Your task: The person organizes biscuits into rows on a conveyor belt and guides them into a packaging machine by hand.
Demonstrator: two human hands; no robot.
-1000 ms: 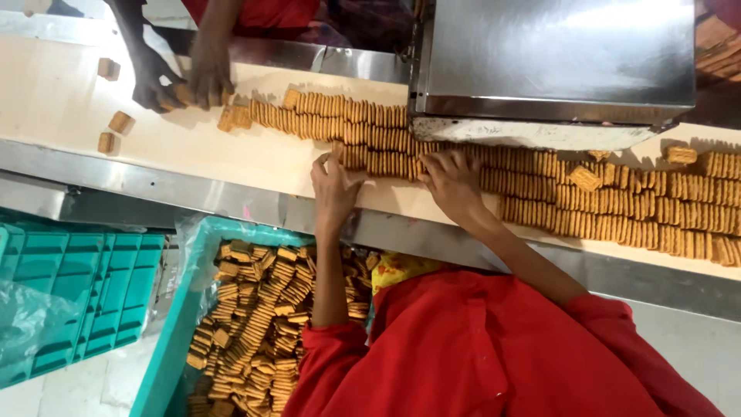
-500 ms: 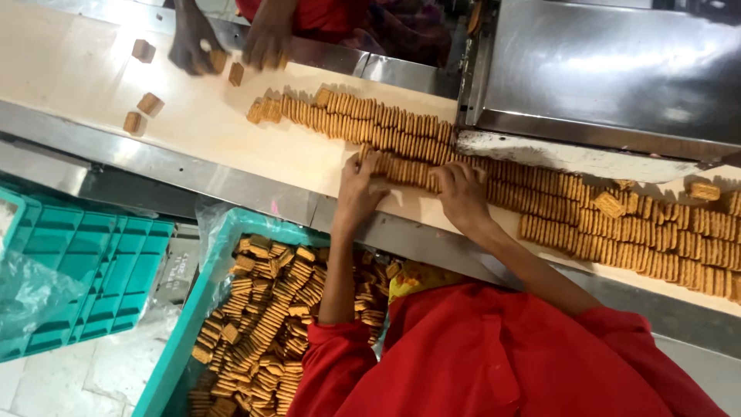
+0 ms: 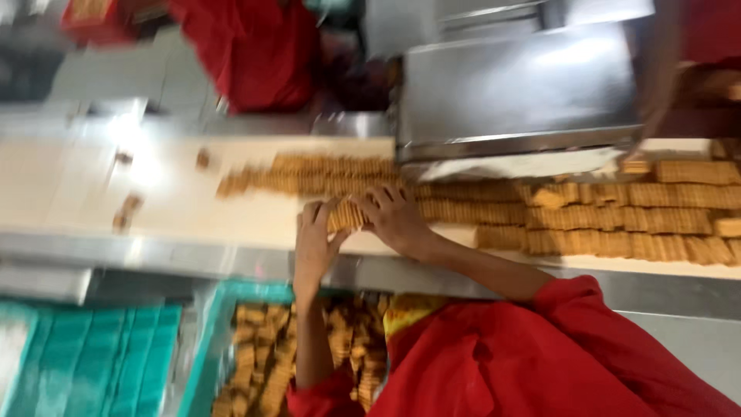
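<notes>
Rows of tan biscuits [image 3: 587, 212] lie on edge along a pale conveyor belt [image 3: 69, 189]. My left hand [image 3: 315, 245] and my right hand [image 3: 395, 218] press from either side on a short stack of biscuits [image 3: 346, 215] at the belt's near edge. Both hands grip that stack between them. My red sleeves [image 3: 532, 363] fill the lower right. The picture is blurred.
A steel machine hood [image 3: 517, 85] covers the belt at the upper right. A teal crate [image 3: 224, 324] below the belt holds several loose biscuits [image 3: 258, 363]; another teal crate [image 3: 85, 355] sits to its left. A person in red [image 3: 247, 50] stands across the belt. Stray biscuits [image 3: 127, 208] lie at left.
The view has shifted, and my hands have closed together on a short stack of biscuits at the near edge. The other person's hands have left the belt.
</notes>
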